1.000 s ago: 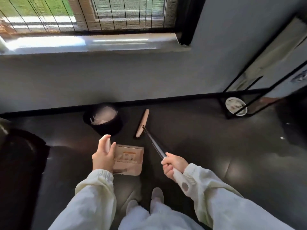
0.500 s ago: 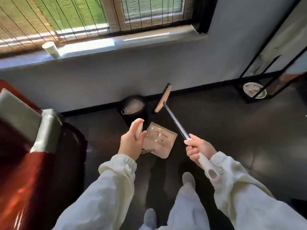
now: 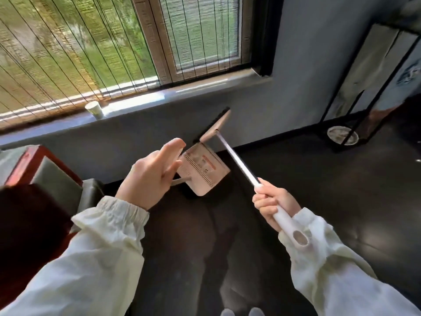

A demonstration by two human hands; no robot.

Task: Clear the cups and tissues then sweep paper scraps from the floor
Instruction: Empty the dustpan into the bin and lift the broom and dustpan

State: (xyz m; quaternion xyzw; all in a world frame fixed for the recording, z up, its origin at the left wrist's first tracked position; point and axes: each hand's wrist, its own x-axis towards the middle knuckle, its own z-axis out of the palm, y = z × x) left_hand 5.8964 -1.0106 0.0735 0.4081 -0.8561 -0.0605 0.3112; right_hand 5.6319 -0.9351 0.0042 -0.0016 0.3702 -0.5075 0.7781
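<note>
My left hand (image 3: pixel 150 176) holds the thin handle of a beige dustpan (image 3: pixel 202 172), which hangs tilted in the air in front of the grey wall. The thumb and forefinger stick out above the handle. My right hand (image 3: pixel 273 201) grips the white end of a broom (image 3: pixel 237 163). Its metal shaft runs up and left to the beige broom head (image 3: pixel 215 128), which is raised just above the dustpan. A white paper cup (image 3: pixel 93 109) stands on the windowsill (image 3: pixel 205 87). The bin is hidden behind the dustpan.
A red and grey piece of furniture (image 3: pixel 41 165) fills the left side. At the right, a black metal frame stands over a round white dish (image 3: pixel 342 135) on the dark floor (image 3: pixel 319 179). A small white scrap (image 3: pixel 418 160) lies at the right edge.
Both hands have risen, lifting the dustpan and broom from the floor to wall height. The view has swung up and left, bringing the window and cup closer. The bin has gone behind the dustpan.
</note>
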